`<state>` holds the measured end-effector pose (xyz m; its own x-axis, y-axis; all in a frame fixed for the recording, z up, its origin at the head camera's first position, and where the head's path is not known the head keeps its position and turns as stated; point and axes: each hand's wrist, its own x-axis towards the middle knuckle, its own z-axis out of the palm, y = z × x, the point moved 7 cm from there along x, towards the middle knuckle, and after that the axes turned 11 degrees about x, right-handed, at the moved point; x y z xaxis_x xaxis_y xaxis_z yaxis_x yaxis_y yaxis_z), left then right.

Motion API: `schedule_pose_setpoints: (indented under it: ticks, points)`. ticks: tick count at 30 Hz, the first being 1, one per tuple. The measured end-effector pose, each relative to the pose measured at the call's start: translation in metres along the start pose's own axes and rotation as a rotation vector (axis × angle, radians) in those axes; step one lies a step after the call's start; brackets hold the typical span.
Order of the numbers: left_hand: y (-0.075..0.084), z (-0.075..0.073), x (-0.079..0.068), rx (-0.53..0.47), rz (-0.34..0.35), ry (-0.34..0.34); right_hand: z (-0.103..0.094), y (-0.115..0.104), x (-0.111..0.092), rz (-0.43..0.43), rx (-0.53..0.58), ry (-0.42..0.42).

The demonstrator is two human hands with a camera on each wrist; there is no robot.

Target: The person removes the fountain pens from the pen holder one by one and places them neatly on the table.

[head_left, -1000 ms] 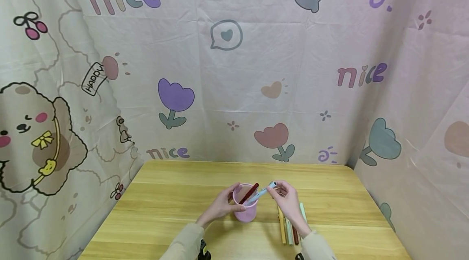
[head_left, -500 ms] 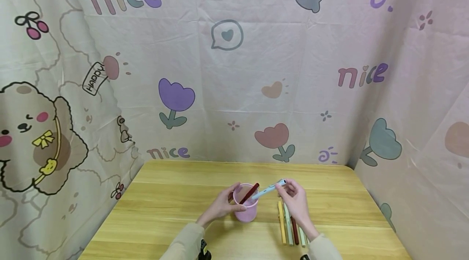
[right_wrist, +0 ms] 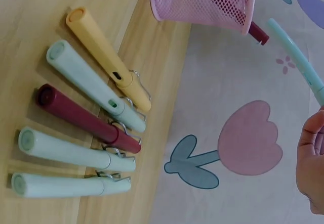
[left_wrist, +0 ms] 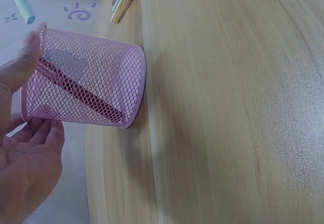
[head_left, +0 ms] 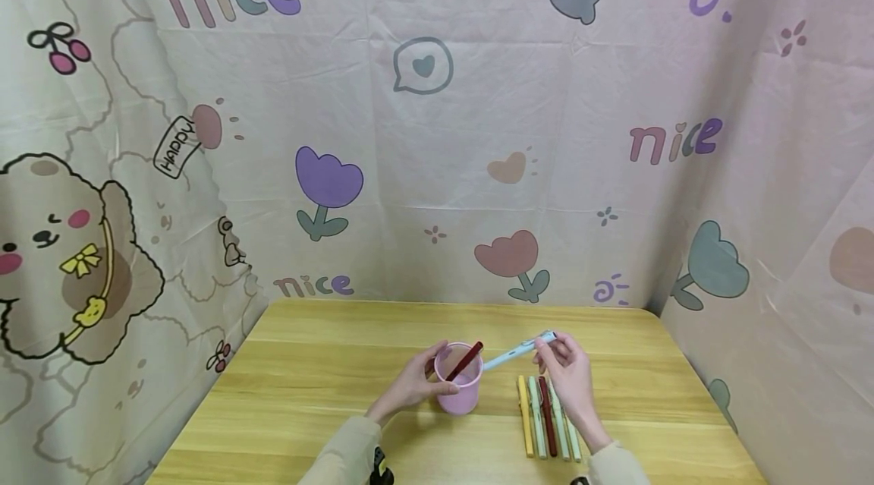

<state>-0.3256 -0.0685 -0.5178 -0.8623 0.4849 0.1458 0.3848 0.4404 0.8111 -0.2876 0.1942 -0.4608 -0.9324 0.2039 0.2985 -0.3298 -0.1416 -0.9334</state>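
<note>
My left hand (head_left: 411,385) grips a pink mesh pen holder (left_wrist: 96,77) near its rim, thumb on one side and fingers on the other. The holder stands upright on the table. One dark red pen (head_left: 467,360) leans inside it, its end above the rim. My right hand (head_left: 568,371) pinches a light blue pen (head_left: 517,353) by one end. That pen slants down to the left, its lower end beside the holder's rim and outside it; in the right wrist view a gap shows between pen (right_wrist: 296,57) and holder.
Right of the holder several pens lie side by side: a yellow pen (right_wrist: 104,52), pale green pens (right_wrist: 91,80) and a dark red pen (right_wrist: 81,114). They rest on the wooden table (head_left: 328,363). A printed curtain (head_left: 437,166) hangs behind the table and along both sides.
My right hand has moved to the right and drawn the light blue pen out of the pen holder. My left hand and the holder have stayed in place.
</note>
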Motion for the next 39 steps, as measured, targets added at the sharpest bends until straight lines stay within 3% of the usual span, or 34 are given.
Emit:
schedule_pose_setpoints:
  ticks: [12, 18, 23, 33, 39]
  points:
    - [-0.001, 0.001, 0.0, -0.008, 0.006, 0.003, -0.022, 0.002, 0.004, -0.022, 0.12, 0.071]
    - [-0.001, 0.001, 0.0, -0.005, 0.002, 0.002, -0.033, 0.004, 0.006, 0.008, 0.118, 0.129]
    - [-0.001, 0.001, 0.0, -0.006, 0.001, 0.0, -0.039, 0.004, 0.007, 0.025, 0.074, 0.152]
    - [0.0, 0.0, -0.001, -0.007, -0.002, 0.003, -0.042, 0.011, 0.01, 0.098, -0.108, 0.085]
    - [0.002, 0.0, -0.002, -0.015, 0.025, -0.003, -0.05, 0.019, 0.009, 0.123, -0.158, 0.042]
